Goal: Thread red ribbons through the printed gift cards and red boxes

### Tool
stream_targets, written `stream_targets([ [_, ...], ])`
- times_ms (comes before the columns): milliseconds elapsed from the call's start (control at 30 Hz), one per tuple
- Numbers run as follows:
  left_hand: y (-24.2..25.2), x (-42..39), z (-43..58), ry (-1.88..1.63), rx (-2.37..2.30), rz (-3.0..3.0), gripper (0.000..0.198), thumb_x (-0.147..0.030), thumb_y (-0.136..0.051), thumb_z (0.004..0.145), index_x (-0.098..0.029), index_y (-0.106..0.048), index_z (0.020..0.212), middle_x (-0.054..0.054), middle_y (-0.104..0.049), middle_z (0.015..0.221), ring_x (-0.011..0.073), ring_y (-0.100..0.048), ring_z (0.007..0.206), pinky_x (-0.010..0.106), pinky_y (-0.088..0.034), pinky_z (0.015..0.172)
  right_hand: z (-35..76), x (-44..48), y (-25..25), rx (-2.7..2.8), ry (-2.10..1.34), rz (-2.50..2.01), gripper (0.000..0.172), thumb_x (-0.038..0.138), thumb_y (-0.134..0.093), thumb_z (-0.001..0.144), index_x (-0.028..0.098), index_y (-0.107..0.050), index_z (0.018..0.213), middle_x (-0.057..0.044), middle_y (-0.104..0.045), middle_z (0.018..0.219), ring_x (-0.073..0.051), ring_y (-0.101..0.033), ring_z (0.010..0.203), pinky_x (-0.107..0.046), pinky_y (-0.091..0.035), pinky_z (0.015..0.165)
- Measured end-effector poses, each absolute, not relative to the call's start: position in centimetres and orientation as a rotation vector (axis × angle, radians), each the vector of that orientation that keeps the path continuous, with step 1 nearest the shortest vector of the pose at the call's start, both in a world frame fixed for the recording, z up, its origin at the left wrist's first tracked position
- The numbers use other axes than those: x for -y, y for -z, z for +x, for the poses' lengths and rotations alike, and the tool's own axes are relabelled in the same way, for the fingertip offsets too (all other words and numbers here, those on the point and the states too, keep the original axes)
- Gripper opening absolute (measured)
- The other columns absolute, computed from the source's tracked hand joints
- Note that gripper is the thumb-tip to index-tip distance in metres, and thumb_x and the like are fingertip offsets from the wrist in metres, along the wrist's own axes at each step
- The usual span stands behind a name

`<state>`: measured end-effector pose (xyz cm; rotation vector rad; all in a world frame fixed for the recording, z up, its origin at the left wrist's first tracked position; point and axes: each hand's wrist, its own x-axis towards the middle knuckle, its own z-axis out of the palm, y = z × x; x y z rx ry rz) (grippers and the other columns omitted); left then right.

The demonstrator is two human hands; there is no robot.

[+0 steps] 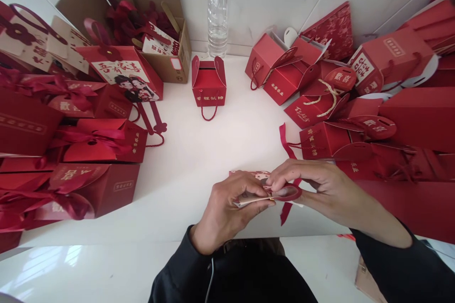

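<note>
Near the front edge of the white table, both hands work on a small printed paper gift box (pixel 245 199) in red and cream. My left hand (pixel 227 206) pinches its edge between thumb and fingers. From the other side, my right hand (pixel 316 182) is closed at the box's top, beside a dark red ribbon loop (pixel 296 192). Fingers cover much of the box, so its full shape is hidden. A loose red ribbon (pixel 287 139) lies on the table, running beneath my right hand. Farther back stands an upright red gift box (pixel 209 86) with a cord handle.
Red boxes with bows (pixel 95 142) crowd the left side. Behind them, a cardboard carton (pixel 183 57) holds ribbons and printed pieces. A clear plastic bottle (pixel 217 14) stands against the tiled wall. More red boxes (pixel 284 78) with cord handles are piled along the right.
</note>
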<state>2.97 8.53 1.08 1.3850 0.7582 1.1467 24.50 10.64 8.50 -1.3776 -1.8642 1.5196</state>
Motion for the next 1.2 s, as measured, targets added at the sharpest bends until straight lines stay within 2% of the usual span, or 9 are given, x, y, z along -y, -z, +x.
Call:
stream_targets([
  [133, -1.2, -8.5, 2.9, -1.167, -0.755, 1.407, 0.011, -0.021, -0.083, 0.086, -0.017, -0.073, 0.090, 0.007, -0.080, 0.094, 0.0214, -0.078, 0.100, 0.036, -0.065, 0.092, 24.6, -10.5, -8.5, 1.876, -1.484, -1.396, 0.009, 0.039, -0.071, 0.098, 0.034, -0.078, 0.099, 0.003, -0.078, 0.099, -0.019, -0.074, 0.095, -0.032, -0.058, 0.091],
  [333, -1.1, -8.4, 2.9, -1.163, -0.762, 1.422, 0.011, -0.018, -0.083, 0.086, -0.018, -0.074, 0.092, 0.009, -0.081, 0.098, 0.0236, -0.078, 0.104, 0.041, -0.063, 0.099, 24.5, -10.3, -8.9, 1.919, -1.419, -1.425, 0.015, 0.042, -0.069, 0.099, 0.030, -0.078, 0.099, 0.000, -0.079, 0.097, -0.019, -0.075, 0.091, -0.030, -0.059, 0.086],
  [433, -1.0, -8.2, 3.0, -1.158, -0.769, 1.420, 0.012, -0.017, -0.084, 0.085, -0.018, -0.074, 0.092, 0.008, -0.081, 0.099, 0.0234, -0.077, 0.104, 0.040, -0.062, 0.099, 24.3, -10.3, -9.1, 1.912, -1.414, -1.450, 0.017, 0.045, -0.070, 0.098, 0.031, -0.079, 0.099, 0.001, -0.079, 0.096, -0.019, -0.076, 0.092, -0.031, -0.059, 0.090],
  [767, -1.0, -8.1, 3.1, -1.177, -0.813, 1.473, 0.011, -0.022, -0.082, 0.088, -0.019, -0.072, 0.091, 0.006, -0.080, 0.092, 0.0226, -0.077, 0.100, 0.039, -0.063, 0.094, 23.9, -9.9, -9.3, 1.826, -1.439, -1.552, 0.017, 0.049, -0.072, 0.096, 0.033, -0.079, 0.098, -0.002, -0.081, 0.107, -0.030, -0.075, 0.109, -0.042, -0.061, 0.094],
  [933, -1.0, -8.1, 3.1, -1.198, -0.806, 1.478, 0.011, -0.021, -0.082, 0.088, -0.019, -0.072, 0.091, 0.006, -0.079, 0.092, 0.0215, -0.076, 0.097, 0.038, -0.063, 0.092, 23.7, -9.5, -9.5, 1.837, -1.387, -1.606, 0.019, 0.049, -0.072, 0.096, 0.034, -0.079, 0.104, -0.001, -0.081, 0.106, -0.023, -0.076, 0.101, -0.033, -0.061, 0.090],
  [1067, -0.9, -8.0, 3.1, -1.206, -0.810, 1.488, 0.011, -0.021, -0.082, 0.088, -0.019, -0.072, 0.091, 0.006, -0.079, 0.093, 0.0207, -0.076, 0.096, 0.036, -0.063, 0.090, 23.6, -9.5, -9.6, 1.841, -1.376, -1.617, 0.016, 0.047, -0.072, 0.095, 0.034, -0.079, 0.100, 0.001, -0.081, 0.102, -0.021, -0.076, 0.098, -0.030, -0.060, 0.091],
  [1200, -0.9, -8.0, 3.1, -1.200, -0.821, 1.485, 0.011, -0.021, -0.082, 0.088, -0.019, -0.072, 0.092, 0.005, -0.079, 0.093, 0.0204, -0.076, 0.096, 0.035, -0.063, 0.089, 23.4, -9.5, -9.7, 1.753, -1.451, -1.634, 0.019, 0.048, -0.073, 0.094, 0.031, -0.079, 0.098, -0.001, -0.081, 0.108, -0.023, -0.075, 0.105, -0.030, -0.061, 0.091],
])
